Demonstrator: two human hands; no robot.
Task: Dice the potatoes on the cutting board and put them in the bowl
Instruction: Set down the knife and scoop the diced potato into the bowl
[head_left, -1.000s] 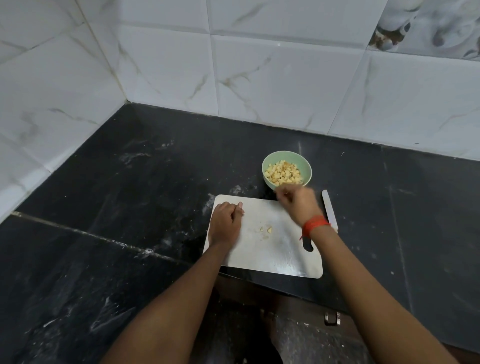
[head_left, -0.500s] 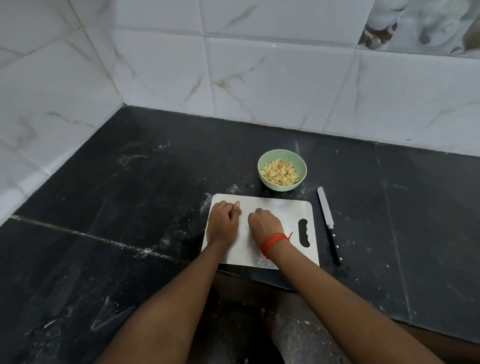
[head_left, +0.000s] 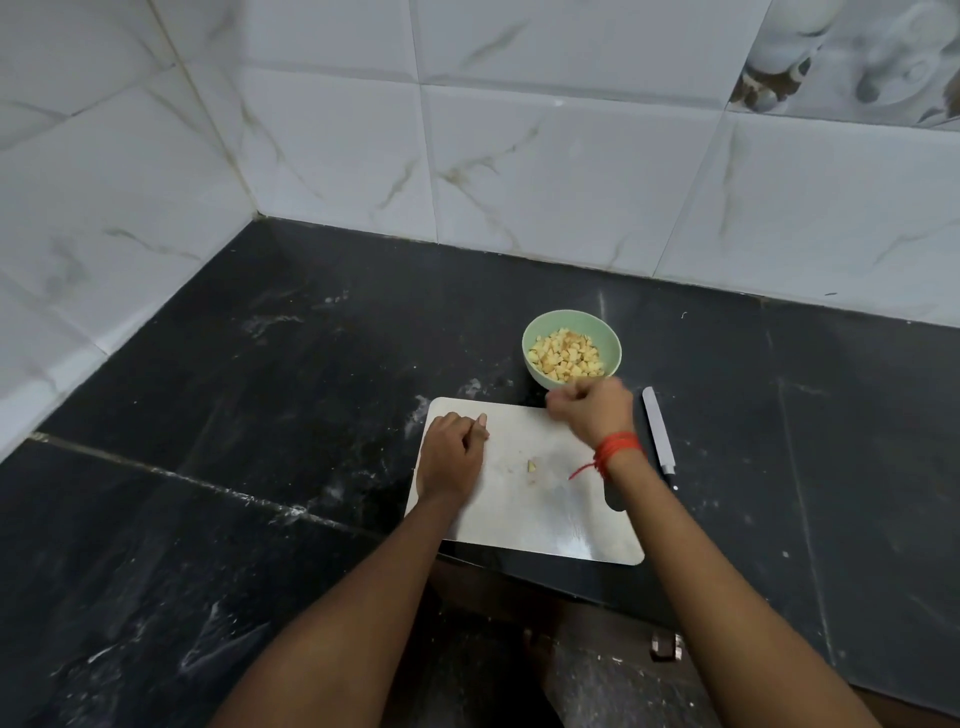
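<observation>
On a dark stone desk (head_left: 260, 415) in a white-tiled corner, a person's left hand (head_left: 451, 457) is resting as an empty fist on the cutting board (head_left: 540, 519). The blurred right hand (head_left: 597, 410), fingers bunched, is hovering at the green bowl (head_left: 597, 325) of diced potatoes (head_left: 566, 358); whether it is holding anything cannot be told. One potato scrap (head_left: 531, 466) is lying mid-board.

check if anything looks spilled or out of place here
One stray potato piece lies on the cutting board, outside the green bowl of diced potato. White smears mark the black countertop.
</observation>
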